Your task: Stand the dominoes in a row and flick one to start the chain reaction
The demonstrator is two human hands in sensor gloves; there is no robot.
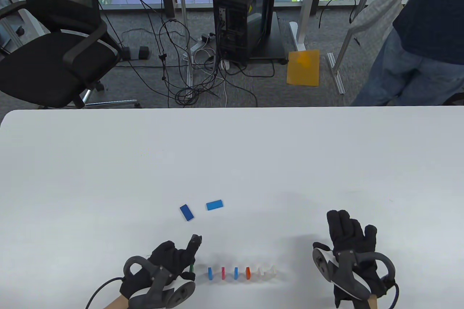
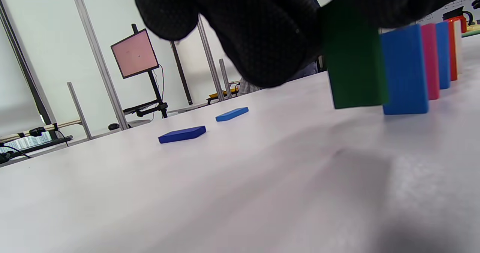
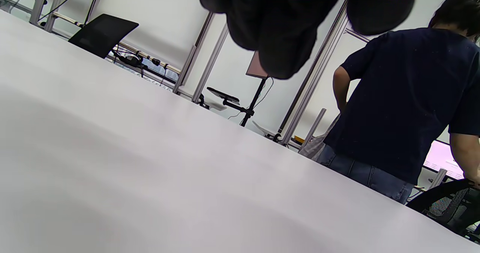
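Nearest on the white tabletop [image 1: 232, 157], the left hand [image 1: 170, 256] pinches a green domino [image 2: 354, 65] upright at the left end of the standing row [image 1: 241, 272], its fingers [image 2: 262, 39] hiding the piece's top; the right hand [image 1: 349, 242] lies well to the right, fingers straight and together, holding nothing. The row counts seven with the green: two blue, one pink, one orange and two pale ones hard to make out. Farther off lie two blue dominoes [image 1: 186, 212] flat, then a black chair [image 1: 54, 51], floor cables [image 1: 188, 70] and a person [image 1: 417, 33] cut off at the frame's edge.
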